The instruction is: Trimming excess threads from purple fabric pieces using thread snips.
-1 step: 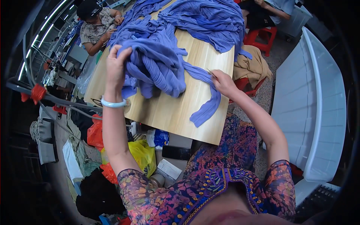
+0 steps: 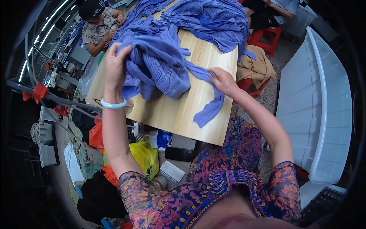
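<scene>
My left hand, raised above the wooden table, pinches a bunched blue-violet knit garment that hangs in ribbed folds. From the garment a long narrow strip of the same knit runs across the tabletop and curls toward the near edge. Over that strip, my right hand is closed round a thin, pointed metal tool. The tool's tip points up and left, toward the garment; its handle is hidden in my fingers.
More blue-violet knits are heaped across the table's far side. Another person works at the far left. A large pale plastic bin stands right, near a red stool and tan cloth. Yellow bags lie lower left.
My right hand and its tool have shifted slightly left, along the strip. My left hand has moved a little up and left, still gripping the garment, whose folds have swung open somewhat.
</scene>
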`<state>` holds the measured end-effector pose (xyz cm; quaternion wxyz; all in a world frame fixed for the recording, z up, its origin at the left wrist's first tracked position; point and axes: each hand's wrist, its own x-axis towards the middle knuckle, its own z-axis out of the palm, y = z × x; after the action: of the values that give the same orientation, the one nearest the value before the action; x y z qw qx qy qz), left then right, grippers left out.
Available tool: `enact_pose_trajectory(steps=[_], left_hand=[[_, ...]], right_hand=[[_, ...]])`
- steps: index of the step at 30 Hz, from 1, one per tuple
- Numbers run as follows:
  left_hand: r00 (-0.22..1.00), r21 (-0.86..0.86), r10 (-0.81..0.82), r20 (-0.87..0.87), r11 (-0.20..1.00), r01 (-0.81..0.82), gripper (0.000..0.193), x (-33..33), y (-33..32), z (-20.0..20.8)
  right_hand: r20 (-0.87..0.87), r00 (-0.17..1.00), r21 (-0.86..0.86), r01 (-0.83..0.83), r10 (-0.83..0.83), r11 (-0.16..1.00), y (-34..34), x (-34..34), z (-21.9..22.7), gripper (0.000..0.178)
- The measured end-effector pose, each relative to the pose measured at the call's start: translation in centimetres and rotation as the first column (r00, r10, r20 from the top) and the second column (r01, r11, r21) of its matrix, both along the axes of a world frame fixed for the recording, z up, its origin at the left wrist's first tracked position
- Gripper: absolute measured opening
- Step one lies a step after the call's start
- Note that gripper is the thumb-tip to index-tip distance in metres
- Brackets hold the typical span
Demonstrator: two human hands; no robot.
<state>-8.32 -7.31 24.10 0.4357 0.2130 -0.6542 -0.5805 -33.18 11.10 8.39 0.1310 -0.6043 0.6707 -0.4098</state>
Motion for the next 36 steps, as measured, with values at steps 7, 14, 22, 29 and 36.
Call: enact_pose_trajectory(steps=[7, 14, 22, 29, 36], left_hand=[[0.963, -0.002, -0.229, -0.144, 0.973, 0.231, 0.006, 0.2, 4.8, 4.7], [0.969, 0.068, -0.165, -0.183, 0.981, 0.18, 0.007, 1.6, 3.1, 3.5], [0.984, -0.029, -0.161, -0.08, 0.987, 0.159, 0.014, -0.2, 4.5, 4.2], [0.957, 0.1, 0.214, 0.197, 0.966, -0.237, 0.022, 4.0, -0.1, -7.4], [0.426, -0.728, 0.724, 0.543, 0.659, -0.191, 0.028, 3.2, -0.9, -10.5]], right_hand=[[0.451, 0.872, -0.311, -0.049, 0.193, 0.949, -2.0, 7.6, 7.7, 0.032], [0.651, 0.738, -0.267, 0.002, 0.179, 0.964, 0.8, 6.2, 8.5, 0.018], [0.232, 0.973, -0.237, 0.064, -0.007, 0.969, 4.9, 3.2, 9.0, 0.019], [-0.42, 0.906, 0.066, -0.023, 0.049, 0.998, 13.2, 2.7, -0.7, 0.016], [-0.357, 0.934, 0.072, 0.046, -0.017, 0.996, 16.5, 2.5, -3.6, 0.021]])
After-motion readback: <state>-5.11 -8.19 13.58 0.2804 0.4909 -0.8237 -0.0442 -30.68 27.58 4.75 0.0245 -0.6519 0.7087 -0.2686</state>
